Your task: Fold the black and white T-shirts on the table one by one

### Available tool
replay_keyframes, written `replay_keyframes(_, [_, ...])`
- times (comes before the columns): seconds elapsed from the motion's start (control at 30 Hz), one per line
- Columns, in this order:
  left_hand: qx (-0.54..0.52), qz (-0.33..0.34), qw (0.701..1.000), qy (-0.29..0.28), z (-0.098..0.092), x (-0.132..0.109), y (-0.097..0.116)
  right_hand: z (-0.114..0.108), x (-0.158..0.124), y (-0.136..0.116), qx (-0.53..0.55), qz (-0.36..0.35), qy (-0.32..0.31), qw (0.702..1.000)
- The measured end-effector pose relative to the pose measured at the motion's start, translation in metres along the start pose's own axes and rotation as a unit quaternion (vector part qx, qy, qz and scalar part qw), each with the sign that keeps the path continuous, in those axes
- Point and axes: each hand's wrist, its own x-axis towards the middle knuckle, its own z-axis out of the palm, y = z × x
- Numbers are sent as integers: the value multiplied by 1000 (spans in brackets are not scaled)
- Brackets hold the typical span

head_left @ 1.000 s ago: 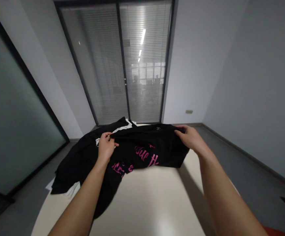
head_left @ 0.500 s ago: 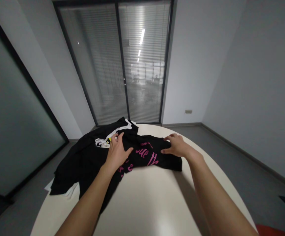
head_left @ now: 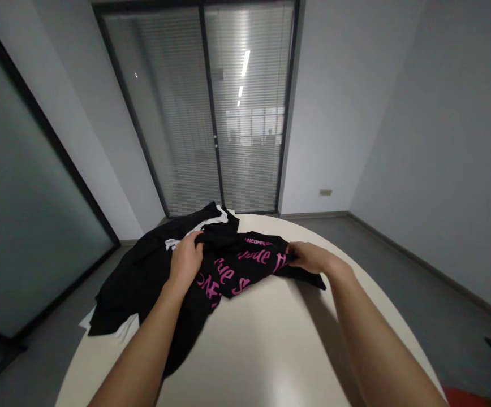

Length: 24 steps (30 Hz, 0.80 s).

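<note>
A black T-shirt with pink lettering (head_left: 245, 265) lies crumpled on the far half of a round cream table (head_left: 262, 350). My left hand (head_left: 185, 261) is closed on the shirt's left edge, fingers curled into the cloth. My right hand (head_left: 307, 257) pinches the shirt's right edge, just above the tabletop. The pink print faces up between the two hands.
More black clothing with white parts (head_left: 143, 277) is heaped on the table's left and far side, with a white piece (head_left: 124, 328) sticking out at the left rim. Glass doors with blinds (head_left: 211, 113) stand behind the table. A red object (head_left: 474, 398) shows at the bottom right.
A second ago both hands held the shirt up. They then laid it down and pressed flat on it. Now both have closed on its edges and more pink lettering shows.
</note>
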Motion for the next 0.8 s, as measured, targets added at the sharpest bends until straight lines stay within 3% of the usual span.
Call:
replay_keyframes(0.13, [57,-32,996,68,-6,3,-11,-12,-3,13,-5,135,214,967])
replay_keyframes(0.23, [99,-29,994,36,-14,-3,3,-12,-2,6,-47,160,279,946])
replay_keyframes(0.33, [59,-7,992,-110,-20,-13,24,-6,2,1,-41,180,207,961])
replay_keyframes(0.4, [26,38,971,-236,-17,-21,33,-1,6,3,-17,167,132,977])
replay_keyframes(0.5, [29,125,919,-372,-6,-33,37,8,12,9,21,51,47,997])
replay_keyframes(0.6, [88,159,906,-382,7,-39,35,20,14,10,44,-46,-14,998])
replay_keyframes(0.7, [121,165,917,-342,11,-38,35,30,15,4,23,-29,-18,999])
replay_keyframes(0.8, [133,149,930,-309,7,-33,36,34,16,0,-2,-19,28,999])
